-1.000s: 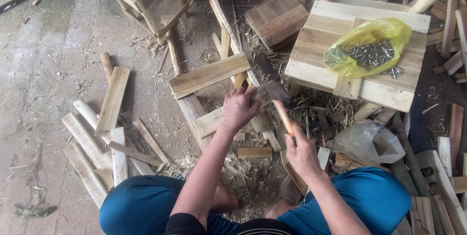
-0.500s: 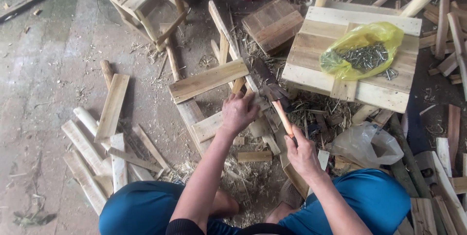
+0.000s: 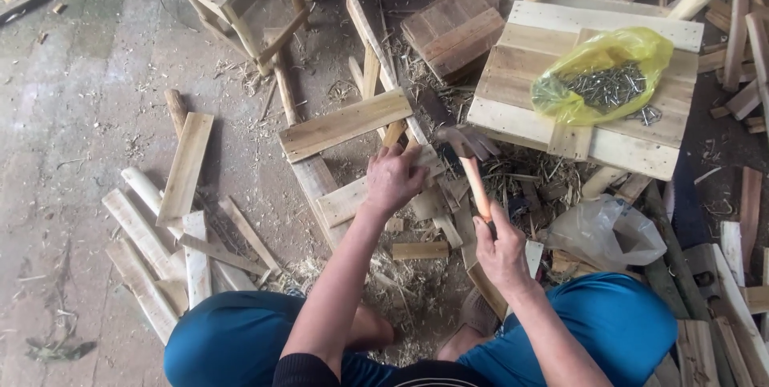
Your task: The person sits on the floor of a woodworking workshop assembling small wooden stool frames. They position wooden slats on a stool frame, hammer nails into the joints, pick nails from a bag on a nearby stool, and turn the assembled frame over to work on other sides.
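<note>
— Hands first: what were they doing?
— Right hand (image 3: 501, 247) gripped the hammer (image 3: 473, 159) by its wooden handle; left hand (image 3: 392, 179) closed on something small against the slat frame (image 3: 344, 126) on the floor, seemingly a nail.
— How far along?
— Several slats looked joined; loose slats (image 3: 184, 167) and the yellow bag of nails (image 3: 601, 74) suggested plenty remained.
</note>
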